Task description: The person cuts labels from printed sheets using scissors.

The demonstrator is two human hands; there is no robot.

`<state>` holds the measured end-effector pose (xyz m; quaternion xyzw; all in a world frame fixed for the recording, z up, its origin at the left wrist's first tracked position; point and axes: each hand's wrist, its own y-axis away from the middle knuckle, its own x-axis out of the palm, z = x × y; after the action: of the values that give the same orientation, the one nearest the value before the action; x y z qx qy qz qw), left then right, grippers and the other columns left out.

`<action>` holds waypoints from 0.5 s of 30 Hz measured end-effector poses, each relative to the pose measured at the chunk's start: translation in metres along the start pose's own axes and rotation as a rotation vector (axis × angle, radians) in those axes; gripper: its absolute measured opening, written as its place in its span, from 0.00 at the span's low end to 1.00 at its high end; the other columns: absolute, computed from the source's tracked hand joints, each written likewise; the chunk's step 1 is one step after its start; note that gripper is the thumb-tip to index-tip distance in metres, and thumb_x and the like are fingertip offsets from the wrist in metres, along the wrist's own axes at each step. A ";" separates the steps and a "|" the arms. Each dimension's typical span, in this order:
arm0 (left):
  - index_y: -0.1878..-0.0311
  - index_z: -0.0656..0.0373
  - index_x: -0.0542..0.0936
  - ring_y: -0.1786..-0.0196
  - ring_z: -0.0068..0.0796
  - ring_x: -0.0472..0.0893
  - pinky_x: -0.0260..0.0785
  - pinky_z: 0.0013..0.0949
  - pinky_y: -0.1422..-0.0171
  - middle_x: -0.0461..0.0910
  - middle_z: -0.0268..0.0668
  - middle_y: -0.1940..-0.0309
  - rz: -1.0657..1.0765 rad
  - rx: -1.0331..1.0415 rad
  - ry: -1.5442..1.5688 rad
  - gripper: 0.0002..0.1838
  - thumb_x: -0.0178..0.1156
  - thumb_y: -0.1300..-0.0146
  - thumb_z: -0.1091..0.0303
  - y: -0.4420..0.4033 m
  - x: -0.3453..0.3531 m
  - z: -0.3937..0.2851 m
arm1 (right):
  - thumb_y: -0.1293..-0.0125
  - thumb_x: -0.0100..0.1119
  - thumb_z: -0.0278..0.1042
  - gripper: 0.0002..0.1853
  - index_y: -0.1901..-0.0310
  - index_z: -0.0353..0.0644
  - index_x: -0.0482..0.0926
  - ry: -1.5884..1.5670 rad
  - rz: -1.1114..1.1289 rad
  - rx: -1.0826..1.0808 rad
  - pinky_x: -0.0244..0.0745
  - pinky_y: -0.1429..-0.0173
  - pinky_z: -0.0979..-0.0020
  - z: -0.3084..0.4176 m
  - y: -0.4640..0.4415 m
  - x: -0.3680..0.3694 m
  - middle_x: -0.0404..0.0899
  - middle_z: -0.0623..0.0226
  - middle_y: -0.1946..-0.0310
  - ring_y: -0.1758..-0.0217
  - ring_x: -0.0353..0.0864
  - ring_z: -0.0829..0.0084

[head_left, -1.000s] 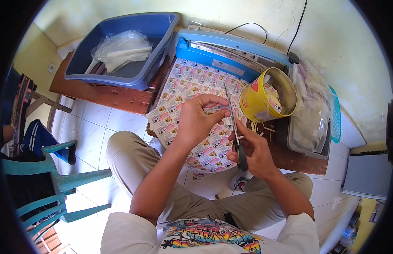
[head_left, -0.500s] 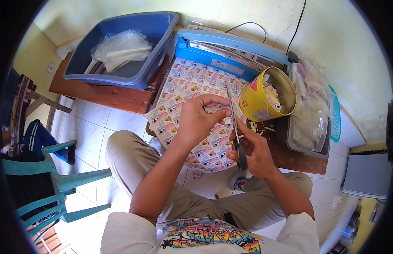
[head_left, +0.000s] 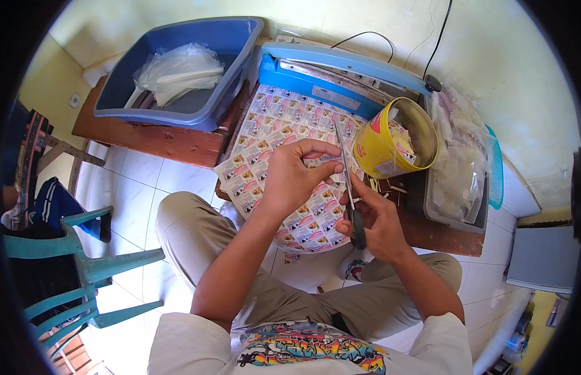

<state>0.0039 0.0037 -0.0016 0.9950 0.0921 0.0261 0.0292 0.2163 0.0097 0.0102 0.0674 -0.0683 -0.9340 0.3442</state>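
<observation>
Your right hand (head_left: 379, 228) grips the scissors (head_left: 348, 181) over the printed sheets (head_left: 256, 169), left of the bucket (head_left: 381, 147); their long axis runs away from you, tips forward, leaning slightly left. Your left hand (head_left: 291, 178) curls beside the blades, thumb and forefinger nearly meeting (whether they pinch paper, I cannot tell).

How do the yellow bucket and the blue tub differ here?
Shape: the yellow bucket is round, while the blue tub is roughly rectangular.
Size: the bucket looks clearly smaller than the tub.
Contents: the bucket holds paper scraps; the tub holds translucent plastic.
Surface: the bucket carries printed markings, while the tub's visible walls look plain.
Shared: both are open-topped.
</observation>
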 end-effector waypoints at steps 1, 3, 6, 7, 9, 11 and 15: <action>0.50 0.69 0.87 0.68 0.19 0.85 0.77 0.25 0.61 0.90 0.39 0.62 0.002 0.003 -0.008 0.15 0.76 0.39 0.76 0.000 0.000 0.000 | 0.40 0.79 0.24 0.51 0.19 0.36 0.57 -0.003 0.003 0.005 0.84 0.49 0.75 0.001 0.000 0.000 0.76 0.65 0.45 0.54 0.77 0.80; 0.50 0.69 0.87 0.68 0.19 0.85 0.77 0.25 0.62 0.90 0.39 0.62 0.004 0.006 -0.015 0.15 0.76 0.39 0.76 0.000 0.000 0.000 | 0.40 0.79 0.24 0.51 0.19 0.35 0.57 -0.005 0.007 0.011 0.84 0.49 0.75 0.001 0.001 0.000 0.76 0.65 0.45 0.54 0.77 0.80; 0.51 0.69 0.87 0.68 0.19 0.85 0.77 0.25 0.61 0.89 0.39 0.62 0.007 0.010 0.009 0.15 0.76 0.40 0.76 0.000 0.000 0.001 | 0.40 0.79 0.24 0.51 0.19 0.35 0.57 0.017 -0.002 -0.007 0.83 0.49 0.75 0.000 0.001 0.002 0.77 0.66 0.46 0.55 0.77 0.81; 0.51 0.69 0.87 0.68 0.19 0.85 0.77 0.25 0.61 0.90 0.40 0.62 0.006 0.015 0.007 0.15 0.76 0.40 0.76 0.000 0.000 0.002 | 0.40 0.79 0.24 0.51 0.19 0.35 0.57 0.001 -0.006 -0.022 0.83 0.49 0.75 -0.001 0.001 0.002 0.77 0.67 0.47 0.55 0.77 0.81; 0.51 0.69 0.87 0.68 0.19 0.85 0.77 0.25 0.61 0.90 0.40 0.62 0.006 0.020 0.007 0.15 0.76 0.40 0.75 0.000 0.001 0.001 | 0.40 0.79 0.24 0.51 0.19 0.34 0.57 -0.015 -0.012 -0.037 0.82 0.49 0.75 0.000 0.002 0.002 0.77 0.67 0.47 0.56 0.77 0.81; 0.51 0.69 0.87 0.68 0.19 0.85 0.77 0.25 0.61 0.90 0.40 0.61 0.012 0.030 0.012 0.15 0.76 0.40 0.75 0.001 0.002 -0.002 | 0.39 0.79 0.24 0.51 0.19 0.34 0.57 0.008 -0.014 -0.002 0.81 0.50 0.76 0.003 0.003 0.001 0.77 0.68 0.48 0.55 0.77 0.81; 0.50 0.69 0.87 0.68 0.20 0.85 0.76 0.26 0.62 0.90 0.40 0.61 0.017 0.030 0.000 0.15 0.76 0.40 0.75 0.002 0.003 -0.004 | 0.40 0.79 0.25 0.51 0.19 0.34 0.58 -0.029 -0.008 0.022 0.81 0.50 0.76 0.005 0.004 0.000 0.76 0.69 0.49 0.56 0.76 0.82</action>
<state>0.0067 0.0029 0.0026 0.9960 0.0841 0.0252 0.0142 0.2185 0.0071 0.0164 0.0578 -0.0832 -0.9354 0.3387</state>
